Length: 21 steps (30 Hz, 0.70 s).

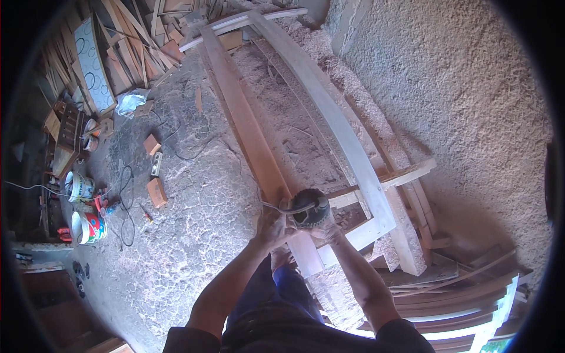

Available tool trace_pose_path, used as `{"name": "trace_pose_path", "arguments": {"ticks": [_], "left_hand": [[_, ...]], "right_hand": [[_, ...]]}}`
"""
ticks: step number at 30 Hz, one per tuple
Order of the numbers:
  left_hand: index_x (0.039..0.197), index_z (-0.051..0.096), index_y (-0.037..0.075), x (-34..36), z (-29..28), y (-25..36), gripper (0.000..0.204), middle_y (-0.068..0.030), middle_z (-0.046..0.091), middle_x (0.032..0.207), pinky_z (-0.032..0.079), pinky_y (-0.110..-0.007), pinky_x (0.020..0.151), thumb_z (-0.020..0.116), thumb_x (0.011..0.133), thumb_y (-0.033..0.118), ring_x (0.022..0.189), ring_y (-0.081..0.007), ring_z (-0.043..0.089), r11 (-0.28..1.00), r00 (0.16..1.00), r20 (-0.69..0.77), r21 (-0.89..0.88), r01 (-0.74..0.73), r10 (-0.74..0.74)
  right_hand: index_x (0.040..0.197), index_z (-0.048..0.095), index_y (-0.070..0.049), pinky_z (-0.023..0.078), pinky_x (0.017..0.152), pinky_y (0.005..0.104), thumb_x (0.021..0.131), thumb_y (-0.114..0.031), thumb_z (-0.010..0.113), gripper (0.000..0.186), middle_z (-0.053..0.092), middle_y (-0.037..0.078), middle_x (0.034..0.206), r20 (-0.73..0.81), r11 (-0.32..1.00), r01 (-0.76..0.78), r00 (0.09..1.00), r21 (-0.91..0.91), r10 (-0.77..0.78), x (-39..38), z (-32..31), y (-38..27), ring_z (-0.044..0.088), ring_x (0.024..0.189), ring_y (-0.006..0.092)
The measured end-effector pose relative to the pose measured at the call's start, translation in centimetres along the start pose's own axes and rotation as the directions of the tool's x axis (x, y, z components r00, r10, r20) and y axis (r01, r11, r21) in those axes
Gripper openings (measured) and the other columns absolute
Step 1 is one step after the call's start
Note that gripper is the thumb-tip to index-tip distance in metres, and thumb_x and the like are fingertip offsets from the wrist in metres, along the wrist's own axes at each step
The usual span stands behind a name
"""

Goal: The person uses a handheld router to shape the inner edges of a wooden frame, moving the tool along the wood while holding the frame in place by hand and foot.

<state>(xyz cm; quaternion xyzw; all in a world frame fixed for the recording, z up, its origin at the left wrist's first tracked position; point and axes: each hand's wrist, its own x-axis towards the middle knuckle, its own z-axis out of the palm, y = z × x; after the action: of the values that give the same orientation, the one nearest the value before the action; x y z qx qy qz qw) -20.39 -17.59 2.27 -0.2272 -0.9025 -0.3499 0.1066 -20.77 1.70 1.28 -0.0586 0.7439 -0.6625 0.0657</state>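
Note:
A dark, round-topped corded power tool (315, 217) rests on the near part of a long wooden frame; its exact kind cannot be made out. My left hand (272, 227) is closed at the tool's left side, and my right hand (327, 228) grips its right side. Beneath it runs the frame's reddish-brown left rail (247, 120). The pale right rail (329, 112) meets a short end piece (359, 235) near me. My hands and the tool's body hide the tool's base and the wood directly under it.
Support beams (406, 172) carry the frame over sawdust. A rough wall (453, 88) stands at the right. To the left, a power strip (156, 164), a wood block (156, 192), cables and a paint bucket (88, 227) lie about the floor. Scrap wood (126, 53) is piled far left; planks (459, 300) stack near right.

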Motion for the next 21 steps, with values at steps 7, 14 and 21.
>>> {"name": "trace_pose_path", "arguments": {"ticks": [7,14,21], "left_hand": [[0.142,0.043,0.004,-2.8,1.0,4.1,0.100,-0.0205,0.055,0.130,0.054,-0.048,0.093,0.094,0.062,0.038,0.114,-0.0402,0.061,0.565,0.898,0.208,-0.716,0.410,-0.388],[0.148,0.035,0.002,-4.7,-1.0,6.2,0.097,-0.0288,0.041,0.144,0.046,-0.057,0.101,0.087,0.069,0.025,0.130,-0.0515,0.044,0.995,0.991,0.124,-0.079,0.052,-0.042],[0.147,0.040,0.006,-6.6,-1.2,0.6,0.073,-0.0245,0.046,0.146,0.031,-0.052,0.117,0.072,0.082,0.018,0.140,-0.0461,0.038,0.956,0.955,-0.046,0.013,0.294,-0.293]], "right_hand": [[0.131,0.051,-0.010,0.057,0.094,0.0353,0.076,-0.028,0.087,0.068,0.063,0.007,0.122,0.085,0.991,0.025,0.996,-0.130,-0.014,-4.3,-1.6,4.3,0.064,0.108,0.0185],[0.136,0.049,-0.008,0.060,0.093,0.0497,0.075,-0.055,0.083,0.084,0.061,0.015,0.126,0.059,0.974,-0.198,0.979,0.106,0.193,-8.6,-1.9,5.5,0.065,0.112,0.0269],[0.131,0.051,-0.009,0.058,0.090,0.0505,0.077,-0.021,0.084,0.065,0.061,0.012,0.125,-0.048,0.984,0.048,0.998,0.173,-0.040,-6.6,-1.6,-0.6,0.063,0.114,0.0269]]}}
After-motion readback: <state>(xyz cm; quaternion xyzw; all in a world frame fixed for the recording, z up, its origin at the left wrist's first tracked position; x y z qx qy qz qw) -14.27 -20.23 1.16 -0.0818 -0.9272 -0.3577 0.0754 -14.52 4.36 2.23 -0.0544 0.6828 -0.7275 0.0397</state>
